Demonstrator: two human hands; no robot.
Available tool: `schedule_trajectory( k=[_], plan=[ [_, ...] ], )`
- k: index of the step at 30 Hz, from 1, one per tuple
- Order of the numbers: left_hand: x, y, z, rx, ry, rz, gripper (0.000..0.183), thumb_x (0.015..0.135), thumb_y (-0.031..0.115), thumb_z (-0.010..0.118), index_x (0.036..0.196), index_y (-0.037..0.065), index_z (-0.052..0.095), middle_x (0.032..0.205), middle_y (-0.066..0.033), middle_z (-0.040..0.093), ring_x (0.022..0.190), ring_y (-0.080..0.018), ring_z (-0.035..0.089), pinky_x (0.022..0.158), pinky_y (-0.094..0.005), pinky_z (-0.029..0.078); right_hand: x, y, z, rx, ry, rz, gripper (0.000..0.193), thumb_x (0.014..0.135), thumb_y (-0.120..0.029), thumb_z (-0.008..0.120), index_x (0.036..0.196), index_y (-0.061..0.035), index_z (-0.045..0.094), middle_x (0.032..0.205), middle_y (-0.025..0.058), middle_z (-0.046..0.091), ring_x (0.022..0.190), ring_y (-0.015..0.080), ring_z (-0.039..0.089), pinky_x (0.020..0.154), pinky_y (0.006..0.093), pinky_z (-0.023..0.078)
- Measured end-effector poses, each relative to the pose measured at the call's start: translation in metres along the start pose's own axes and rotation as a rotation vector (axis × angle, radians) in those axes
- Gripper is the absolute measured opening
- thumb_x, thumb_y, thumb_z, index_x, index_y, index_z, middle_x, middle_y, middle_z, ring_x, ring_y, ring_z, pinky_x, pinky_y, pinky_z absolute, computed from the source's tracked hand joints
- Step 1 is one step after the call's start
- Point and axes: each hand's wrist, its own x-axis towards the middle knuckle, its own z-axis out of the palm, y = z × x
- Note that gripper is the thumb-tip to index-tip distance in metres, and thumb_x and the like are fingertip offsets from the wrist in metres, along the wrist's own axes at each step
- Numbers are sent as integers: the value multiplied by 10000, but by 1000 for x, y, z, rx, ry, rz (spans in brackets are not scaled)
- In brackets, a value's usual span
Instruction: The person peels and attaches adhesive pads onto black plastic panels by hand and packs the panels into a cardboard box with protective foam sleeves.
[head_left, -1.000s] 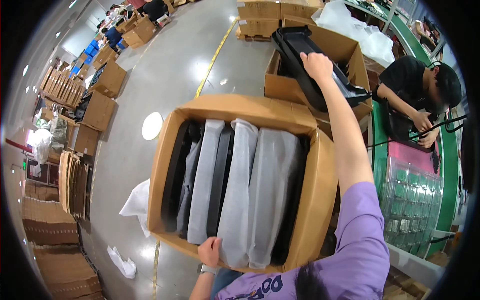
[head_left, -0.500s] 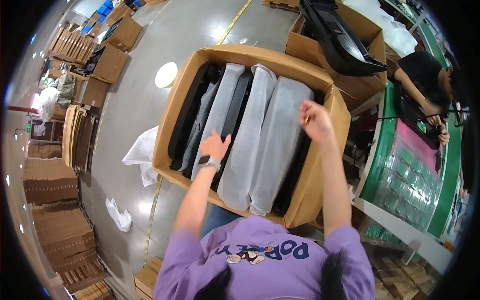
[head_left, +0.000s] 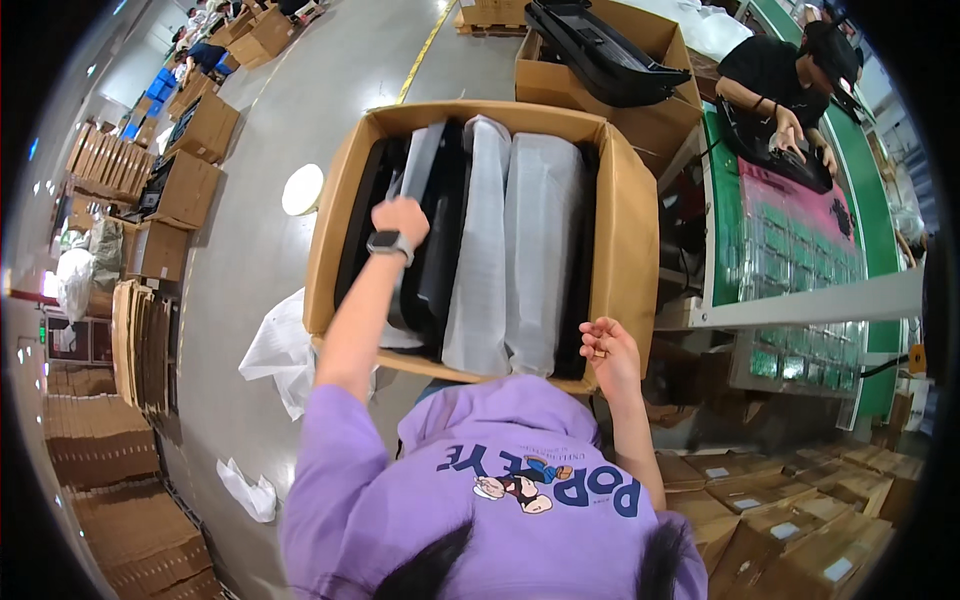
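An open cardboard box (head_left: 627, 225) stands before me, holding several long black plastic parts on edge. Some have white foam sleeves (head_left: 545, 240). My left hand (head_left: 402, 222) is closed over a crumpled foam sleeve (head_left: 421, 165) in the left half of the box. Beside that hand, the surface of a black part (head_left: 436, 270) is largely bare. My right hand (head_left: 610, 355) hovers by the near right corner of the box, fingers loosely bent and apart, with a ring-like band on one. It holds nothing that I can make out.
Behind the box stands another carton (head_left: 640, 125) with a black part (head_left: 610, 60) across it. At right, a person handles a black part at a green workbench (head_left: 725, 240). White foam sheets (head_left: 275, 350) and a round white object (head_left: 302, 189) lie to the left.
My left hand has closed and moved up and left, and the foam beside it has bunched, baring more black part. My right hand has come back toward me. The view has shifted.
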Motion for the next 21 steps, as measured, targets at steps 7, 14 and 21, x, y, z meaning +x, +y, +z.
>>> schedule_trajectory(
  k=[7,14,21],
  plan=[
    [-22,-123,-128,-272,87,-233,352,789,274,496,843,-33,659,885,-264,632,833,-426,615,742,-463,483,-32,27,-13,63,28,-55,258,783,76,381,977,-16,523,868,97,588,613,104,483,511,247,421],
    [-121,-83,-95,-1523,151,-584,239,763,269,537,687,45,567,527,12,447,404,-98,399,367,-266,279,-29,-10,27,-116,41,-127,165,874,-58,431,999,-33,535,701,20,501,452,47,296,388,186,214],
    [-209,83,-49,-1972,-8,-785,304,864,189,530,583,131,432,517,46,397,396,-45,320,362,-222,196,-43,-32,37,-617,25,-305,399,950,-337,474,1131,7,562,571,-37,426,457,35,304,403,196,229]
  ],
)
